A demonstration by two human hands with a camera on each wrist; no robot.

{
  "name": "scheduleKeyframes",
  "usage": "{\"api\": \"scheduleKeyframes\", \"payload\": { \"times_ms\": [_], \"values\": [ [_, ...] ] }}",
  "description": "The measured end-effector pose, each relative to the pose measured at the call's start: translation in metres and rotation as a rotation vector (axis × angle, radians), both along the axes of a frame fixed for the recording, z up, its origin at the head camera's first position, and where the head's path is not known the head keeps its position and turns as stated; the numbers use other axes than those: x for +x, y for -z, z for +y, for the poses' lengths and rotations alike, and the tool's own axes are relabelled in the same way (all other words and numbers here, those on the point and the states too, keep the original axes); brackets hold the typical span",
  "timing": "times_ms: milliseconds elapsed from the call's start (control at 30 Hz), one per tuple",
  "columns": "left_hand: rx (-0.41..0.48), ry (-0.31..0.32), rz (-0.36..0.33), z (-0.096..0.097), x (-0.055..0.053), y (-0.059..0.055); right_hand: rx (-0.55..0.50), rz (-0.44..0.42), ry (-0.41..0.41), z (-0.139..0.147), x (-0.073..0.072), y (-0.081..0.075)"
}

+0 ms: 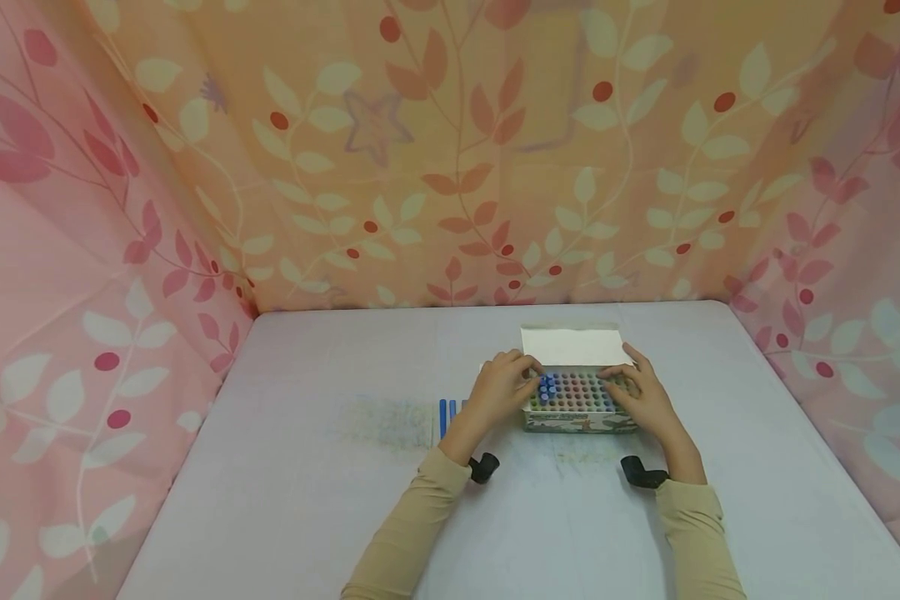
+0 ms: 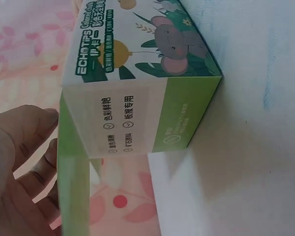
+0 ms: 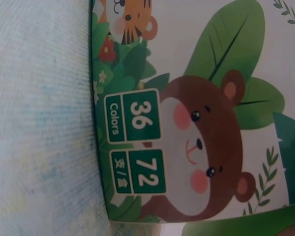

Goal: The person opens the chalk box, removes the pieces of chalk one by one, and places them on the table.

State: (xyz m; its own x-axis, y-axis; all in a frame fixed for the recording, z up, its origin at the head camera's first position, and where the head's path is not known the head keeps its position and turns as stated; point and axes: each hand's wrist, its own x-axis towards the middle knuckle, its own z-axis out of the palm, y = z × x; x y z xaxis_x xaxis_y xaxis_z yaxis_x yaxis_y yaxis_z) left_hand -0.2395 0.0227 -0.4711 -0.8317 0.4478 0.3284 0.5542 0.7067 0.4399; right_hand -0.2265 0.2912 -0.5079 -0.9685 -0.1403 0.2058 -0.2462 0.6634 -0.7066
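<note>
The chalk box stands on the white table, between the two hands, with its lid raised at the far side. Inside it, many chalk ends of different colours are in rows, and a small group of blue chalk sticks rises above the others near the left end.

Both forearms come from the near side, in beige sleeves. The left arm leans inward to the right, and the left hand reaches over the left end of the box, palm turned toward it. Its grip is partly closed, thumb and first finger bent near the blue sticks; whether they pinch one, I cannot tell. In the left wrist view, these fingers are loosely curved beside the green flap.

The right arm leans inward to the left. The right hand is over the right end, its grip spread and relaxed, with one finger pointing up beside the lid; I see nothing clearly held in it. More blue sticks lie on the table near the left wrist.
</note>
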Motion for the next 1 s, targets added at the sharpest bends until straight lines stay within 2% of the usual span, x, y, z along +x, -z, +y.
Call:
{"api": "scheduleKeyframes", "payload": {
  "times_ms": [300,467,733,1000],
  "values": [
    [-0.045,0.000,-0.097,0.011,-0.007,0.006,0.000,0.001,0.000,-0.001,0.000,0.000],
    [-0.056,0.005,-0.103,0.016,-0.009,0.008,-0.004,0.000,0.002,-0.001,0.000,-0.001],
    [-0.086,-0.030,-0.104,0.022,-0.011,0.008,-0.003,-0.003,0.003,-0.001,0.001,-0.001],
    [-0.062,-0.033,-0.140,0.024,-0.012,0.012,0.003,0.002,0.006,-0.001,0.001,0.000]
  ]
}}
